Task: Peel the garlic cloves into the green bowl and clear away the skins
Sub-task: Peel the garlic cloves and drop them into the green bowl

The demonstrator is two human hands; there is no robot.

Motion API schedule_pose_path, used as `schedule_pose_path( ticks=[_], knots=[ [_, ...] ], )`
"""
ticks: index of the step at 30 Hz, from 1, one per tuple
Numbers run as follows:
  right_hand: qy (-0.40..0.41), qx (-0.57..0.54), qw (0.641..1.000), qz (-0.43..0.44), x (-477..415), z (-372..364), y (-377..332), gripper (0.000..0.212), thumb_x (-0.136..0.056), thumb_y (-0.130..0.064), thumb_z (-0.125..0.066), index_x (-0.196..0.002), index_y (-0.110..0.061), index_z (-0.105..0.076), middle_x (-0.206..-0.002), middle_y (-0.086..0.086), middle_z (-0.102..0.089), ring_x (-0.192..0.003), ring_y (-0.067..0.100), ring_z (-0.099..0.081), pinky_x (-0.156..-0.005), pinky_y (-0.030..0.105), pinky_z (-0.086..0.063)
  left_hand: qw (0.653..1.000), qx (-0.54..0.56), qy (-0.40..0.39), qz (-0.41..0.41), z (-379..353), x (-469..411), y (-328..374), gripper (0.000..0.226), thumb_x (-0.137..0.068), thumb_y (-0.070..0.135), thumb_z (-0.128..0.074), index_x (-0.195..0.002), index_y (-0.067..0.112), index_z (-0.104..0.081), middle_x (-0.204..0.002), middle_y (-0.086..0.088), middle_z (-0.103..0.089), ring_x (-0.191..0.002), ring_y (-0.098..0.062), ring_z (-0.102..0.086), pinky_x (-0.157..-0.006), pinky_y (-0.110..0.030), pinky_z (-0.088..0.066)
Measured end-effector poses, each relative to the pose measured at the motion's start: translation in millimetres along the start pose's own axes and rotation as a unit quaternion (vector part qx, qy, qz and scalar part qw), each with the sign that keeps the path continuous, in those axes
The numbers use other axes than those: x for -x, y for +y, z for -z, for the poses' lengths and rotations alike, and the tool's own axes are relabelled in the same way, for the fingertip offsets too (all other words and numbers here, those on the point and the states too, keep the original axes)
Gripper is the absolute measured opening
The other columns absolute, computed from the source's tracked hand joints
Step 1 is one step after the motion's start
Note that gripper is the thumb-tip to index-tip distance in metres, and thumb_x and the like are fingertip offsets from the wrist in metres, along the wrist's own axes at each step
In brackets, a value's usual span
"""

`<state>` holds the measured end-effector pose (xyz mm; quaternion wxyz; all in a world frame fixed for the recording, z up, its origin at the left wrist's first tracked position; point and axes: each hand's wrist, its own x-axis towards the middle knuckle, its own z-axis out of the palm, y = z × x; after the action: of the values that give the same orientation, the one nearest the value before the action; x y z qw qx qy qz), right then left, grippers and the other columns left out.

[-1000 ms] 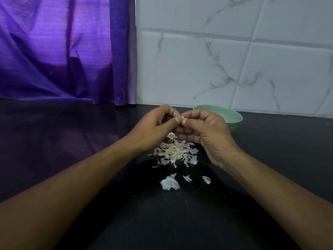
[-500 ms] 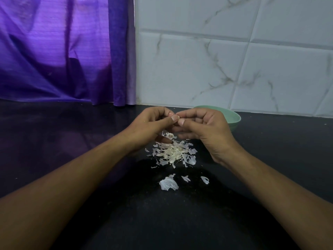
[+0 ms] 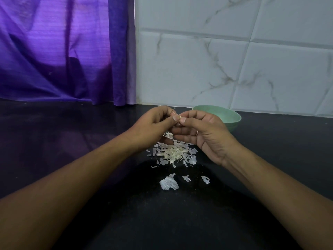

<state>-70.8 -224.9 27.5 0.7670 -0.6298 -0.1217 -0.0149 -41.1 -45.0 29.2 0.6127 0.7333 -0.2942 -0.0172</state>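
Note:
My left hand (image 3: 153, 123) and my right hand (image 3: 203, 132) meet above the black counter, fingers curled, thumbs pressed together on a small garlic clove (image 3: 179, 117) of which only a pale sliver shows. Right below them lies a pile of white garlic skins (image 3: 173, 152). A few larger loose skins (image 3: 169, 184) lie nearer to me. The green bowl (image 3: 228, 118) stands just behind my right hand, partly hidden by it; its contents do not show.
The black counter (image 3: 72, 134) runs left and right. A purple curtain (image 3: 63, 51) hangs at the back left down to the counter. A white marbled tile wall (image 3: 225, 60) closes the back right, close behind the bowl.
Both hands stay together on the clove and have shifted slightly, the thumbs working at it. The skin pile and bowl have not moved.

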Motion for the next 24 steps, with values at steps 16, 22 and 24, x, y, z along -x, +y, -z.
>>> schedule_pose_path(
  ticks=[16,22,24],
  knots=[
    [0.049,0.071,0.994,0.066,3.7,-0.9,-5.2,0.007,-0.093,0.002,-0.069,-0.094,-0.005,-0.069,-0.094,0.020,-0.077,-0.073,0.023,-0.075,-0.066,0.032,-0.063,0.997,-0.009,0.074,-0.028,-0.1,0.8,-0.9,0.013,-0.094,0.015,-0.075,-0.103,0.006,-0.078,-0.092,-0.013,-0.079,-0.090,-0.031,-0.077,-0.074,-0.047,-0.062],
    [0.059,0.107,0.987,0.104,5.2,-3.9,-3.9,0.006,-0.093,0.004,-0.069,-0.095,-0.002,-0.068,-0.090,0.021,-0.077,-0.073,0.024,-0.074,-0.065,0.031,-0.063,0.994,-0.029,0.095,-0.044,-0.6,1.5,-0.1,0.011,-0.092,0.018,-0.078,-0.098,0.008,-0.079,-0.086,-0.011,-0.079,-0.089,-0.032,-0.077,-0.073,-0.047,-0.063],
    [0.063,0.118,0.984,0.115,5.2,-4.7,-3.9,0.007,-0.093,0.004,-0.069,-0.094,-0.003,-0.068,-0.089,0.022,-0.077,-0.071,0.023,-0.075,-0.063,0.028,-0.062,0.993,-0.029,0.102,-0.045,-0.8,1.4,0.4,0.011,-0.091,0.018,-0.079,-0.097,0.009,-0.079,-0.085,-0.012,-0.079,-0.089,-0.035,-0.076,-0.074,-0.049,-0.063]
  ],
)
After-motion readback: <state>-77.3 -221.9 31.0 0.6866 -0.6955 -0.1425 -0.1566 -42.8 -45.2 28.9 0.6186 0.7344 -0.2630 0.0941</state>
